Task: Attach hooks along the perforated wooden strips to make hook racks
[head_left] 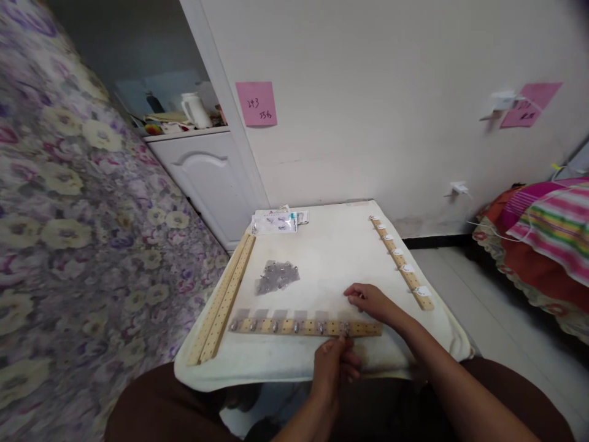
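A perforated wooden strip lies crosswise near the table's front edge. Several small metal rings sit along it, with small grey translucent squares showing behind them. My left hand is at the strip's front edge, thumb and fingertip pinched together by the rightmost ring. Over the cloth just behind the strip's right part, my right hand is closed, its fingers curled with thumb and fingertip close together. Whatever it may hold is too small to see.
Two bare perforated strips lie along the left edge. At the right edge rests a strip bearing white tags. A grey sheet with small metal pieces lies left of centre; clear packets lie at the back left. A wall stands behind.
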`<state>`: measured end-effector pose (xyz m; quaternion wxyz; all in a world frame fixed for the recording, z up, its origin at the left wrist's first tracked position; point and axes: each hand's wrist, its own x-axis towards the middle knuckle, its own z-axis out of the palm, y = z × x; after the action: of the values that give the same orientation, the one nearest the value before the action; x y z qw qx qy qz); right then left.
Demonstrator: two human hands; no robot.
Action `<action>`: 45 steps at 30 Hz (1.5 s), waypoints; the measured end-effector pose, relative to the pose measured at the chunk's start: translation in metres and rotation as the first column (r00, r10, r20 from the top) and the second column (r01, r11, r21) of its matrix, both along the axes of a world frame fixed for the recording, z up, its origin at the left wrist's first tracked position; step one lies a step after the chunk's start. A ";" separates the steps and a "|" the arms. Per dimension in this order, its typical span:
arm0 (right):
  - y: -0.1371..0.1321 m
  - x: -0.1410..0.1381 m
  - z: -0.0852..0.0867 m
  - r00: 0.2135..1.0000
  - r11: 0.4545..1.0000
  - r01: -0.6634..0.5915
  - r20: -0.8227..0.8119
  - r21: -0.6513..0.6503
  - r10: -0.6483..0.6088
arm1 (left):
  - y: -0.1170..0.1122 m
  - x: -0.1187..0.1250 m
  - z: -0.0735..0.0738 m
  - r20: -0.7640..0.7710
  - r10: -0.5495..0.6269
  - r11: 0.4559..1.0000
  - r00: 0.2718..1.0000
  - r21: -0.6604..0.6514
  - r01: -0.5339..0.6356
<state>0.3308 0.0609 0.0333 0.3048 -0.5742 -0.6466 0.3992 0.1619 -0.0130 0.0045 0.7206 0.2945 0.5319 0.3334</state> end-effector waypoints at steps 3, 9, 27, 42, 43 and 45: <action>0.000 0.000 0.000 1.000 1.000 0.006 0.027 0.017 -0.006 | -0.006 -0.005 0.004 0.024 -0.033 0.999 0.999 -0.018 0.034; 0.000 -0.001 -0.002 0.998 0.999 0.017 0.063 0.043 -0.020 | -0.010 -0.020 0.039 0.012 -0.440 0.898 0.898 0.009 0.440; 0.002 -0.003 -0.013 0.999 0.996 0.034 -0.005 0.076 -0.034 | 0.154 -0.117 0.076 -0.978 0.208 0.787 -0.034 0.147 0.599; 0.001 -0.006 -0.011 1.000 0.997 0.024 0.001 0.068 -0.025 | 0.146 -0.110 0.082 -0.982 0.181 0.780 -0.047 0.114 0.616; 0.000 -0.006 -0.009 1.000 0.997 0.023 0.003 0.078 -0.023 | 0.144 -0.110 0.084 -0.982 0.184 0.774 -0.038 0.121 0.622; -0.001 -0.007 -0.006 1.000 0.995 0.019 0.001 0.099 -0.019 | 0.139 -0.111 0.088 -0.981 0.193 0.762 -0.015 0.140 0.632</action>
<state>0.3242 0.0600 0.0270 0.3362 -0.5648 -0.6604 0.3631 0.0508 0.1259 0.0924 0.0598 0.7244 0.6855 0.0422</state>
